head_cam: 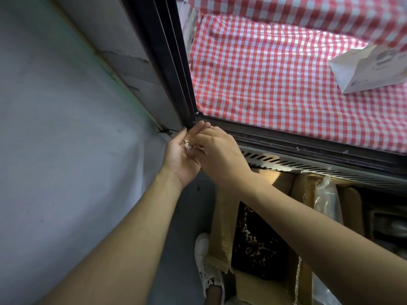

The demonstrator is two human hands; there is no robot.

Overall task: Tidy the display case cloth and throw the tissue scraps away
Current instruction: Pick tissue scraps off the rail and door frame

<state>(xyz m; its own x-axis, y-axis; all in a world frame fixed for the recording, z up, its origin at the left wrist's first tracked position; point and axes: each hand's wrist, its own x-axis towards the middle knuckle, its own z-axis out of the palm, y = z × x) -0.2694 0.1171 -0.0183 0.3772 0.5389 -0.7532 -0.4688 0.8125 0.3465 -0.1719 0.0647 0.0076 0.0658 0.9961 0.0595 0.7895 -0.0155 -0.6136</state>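
Step in hand: collecting scraps. Left hand point(180, 158) cupped palm-up, loosely cradling white tissue scraps point(189, 147). Right hand point(220, 150) fingertips pinched together over scraps, pressing them into palm. Checked cloth point(275, 73) beyond hands, flat. Next: close palm, find bin; none visible.

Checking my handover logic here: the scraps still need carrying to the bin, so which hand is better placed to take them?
Probably the left hand. It is cupped palm-up with the tissue scraps already lying in it, while the right hand sits over them, fingers pressing down, and would need to gather them first.
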